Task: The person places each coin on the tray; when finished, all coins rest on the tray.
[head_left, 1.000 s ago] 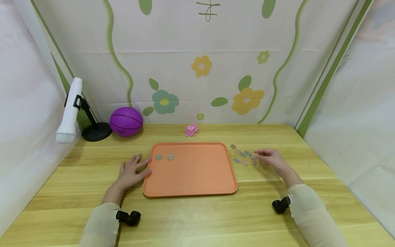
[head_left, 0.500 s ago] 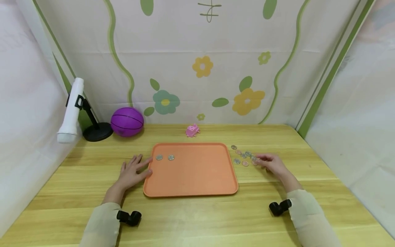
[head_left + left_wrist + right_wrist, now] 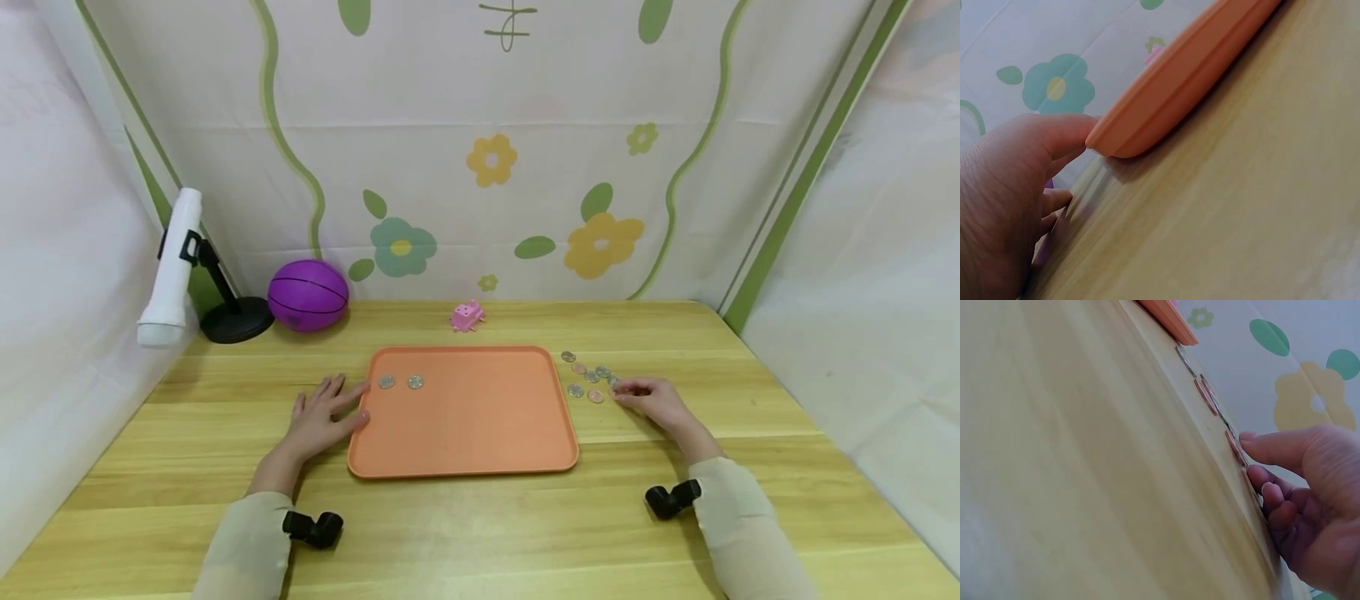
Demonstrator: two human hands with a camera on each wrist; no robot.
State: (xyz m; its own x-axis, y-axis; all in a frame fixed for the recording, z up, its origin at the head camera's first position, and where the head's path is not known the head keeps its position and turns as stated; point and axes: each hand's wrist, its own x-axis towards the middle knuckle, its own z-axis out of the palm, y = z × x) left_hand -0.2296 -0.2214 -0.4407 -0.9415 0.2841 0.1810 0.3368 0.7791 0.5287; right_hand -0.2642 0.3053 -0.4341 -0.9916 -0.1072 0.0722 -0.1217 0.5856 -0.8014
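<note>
My left hand (image 3: pixel 313 422) lies with spread fingers at the left side of an orange tray (image 3: pixel 465 454), its thumb and forefinger at the rim. In the left wrist view the thumb touches the tray's corner (image 3: pixel 1147 112). Two silver coins (image 3: pixel 416 382) lie inside the tray at its upper left. To the right of the tray, my right hand (image 3: pixel 654 403) has its thumb and fingertips on a copper coin (image 3: pixel 1235 449) at the right end of a loose group. Several silver and copper coins (image 3: pixel 596 396) of that group lie flat on the table.
A small pink toy (image 3: pixel 468 317) stands behind the tray. At the back left are a purple ball (image 3: pixel 308 296) and a white cylindrical device (image 3: pixel 171 267) on a black stand (image 3: pixel 236 319). A patterned curtain (image 3: pixel 450 83) hangs behind the wooden table (image 3: pixel 465 533).
My right hand has moved slightly left and down, its fingertips coming from beside the coins onto a copper coin. The left hand, tray and other coins have stayed put.
</note>
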